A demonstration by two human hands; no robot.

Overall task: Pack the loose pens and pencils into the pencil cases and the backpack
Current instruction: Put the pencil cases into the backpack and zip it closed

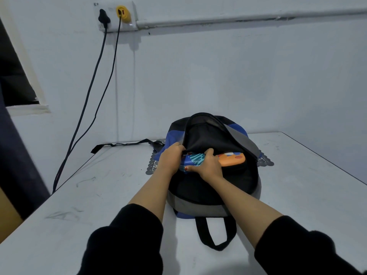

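Note:
A black, blue and grey backpack (208,187) lies on the white table (99,195), its main compartment open toward me. A colourful blue and orange pencil case (228,158) sits half inside the opening. My left hand (170,158) grips the left edge of the backpack's opening and holds it apart. My right hand (208,165) is curled round the blue end of the pencil case, thumb under it. I see no loose pens or pencils.
A dark lace-edged mat (153,165) pokes out from under the backpack. A black strap (119,144) trails left along the table's far edge. Two cables (93,96) hang from a wall socket (115,15) at the back left. The table's right edge runs diagonally.

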